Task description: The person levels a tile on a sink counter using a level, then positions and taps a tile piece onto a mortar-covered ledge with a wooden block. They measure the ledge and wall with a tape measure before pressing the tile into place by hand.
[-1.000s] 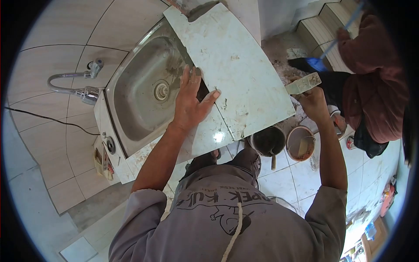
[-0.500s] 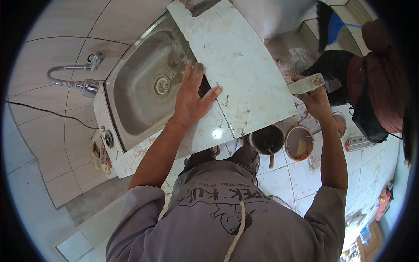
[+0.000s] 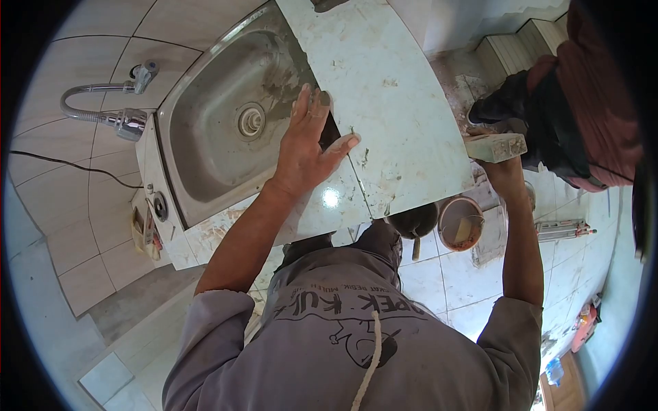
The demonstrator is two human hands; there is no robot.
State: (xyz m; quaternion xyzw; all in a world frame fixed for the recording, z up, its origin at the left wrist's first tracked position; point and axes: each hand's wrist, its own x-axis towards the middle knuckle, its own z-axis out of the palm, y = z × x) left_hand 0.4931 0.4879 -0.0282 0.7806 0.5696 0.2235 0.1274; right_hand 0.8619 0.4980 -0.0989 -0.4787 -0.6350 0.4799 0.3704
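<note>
My left hand (image 3: 301, 154) lies with thumb and fingers apart on the tile worktop, across the edge between the steel sink (image 3: 205, 140) and the large pale tile slab (image 3: 384, 103). Its fingertips reach over a dark gap beside the basin. A thin joint line runs from near the thumb to the front edge. On the far right, my right hand (image 3: 506, 171) grips a pale, dusty rectangular block (image 3: 497, 147) from below. The block's near end is right at the slab's curved right edge. Smudges and crumbs of mortar mark the slab.
A flexible chrome faucet (image 3: 103, 109) stands left of the sink. Below the worktop are a dark bucket (image 3: 415, 220) with a handle sticking out and a bucket (image 3: 460, 222) with a block inside. Another person (image 3: 582, 103) in maroon is close at the right. A metal tool (image 3: 562, 230) lies on the floor.
My right hand and the block have moved slightly toward me along the slab's edge, and the block sits more level. The other person has shifted, and the broom is out of view. My left hand stays put.
</note>
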